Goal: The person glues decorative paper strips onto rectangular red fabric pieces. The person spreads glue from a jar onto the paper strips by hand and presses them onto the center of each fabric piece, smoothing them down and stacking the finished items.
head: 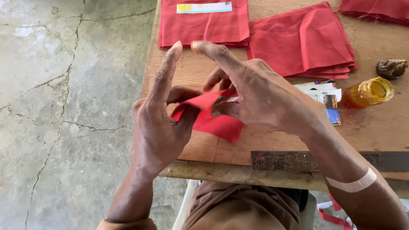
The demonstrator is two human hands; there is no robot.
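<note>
Cracked concrete floor beside a wooden bench [375, 132]. Above its near edge, left hand [155, 127] and right hand [260, 98] both pinch a half-folded red sheet [217, 123]. Two red stacks [302, 40] lie beyond, apparently flat and unfolded.

Around the small red paper piece [213, 121] pinched between the left hand [157, 127] and right hand [260, 100], bare wooden table [375, 132] lies just beyond it and below it toward the near edge. Farther beyond it, two stacks of red sheets [302, 40] block the way. To its right, a pile of cards [326, 98] and an amber jar [368, 91] crowd the surface, and a dark metal strip [298, 161] lines the near edge.
</note>
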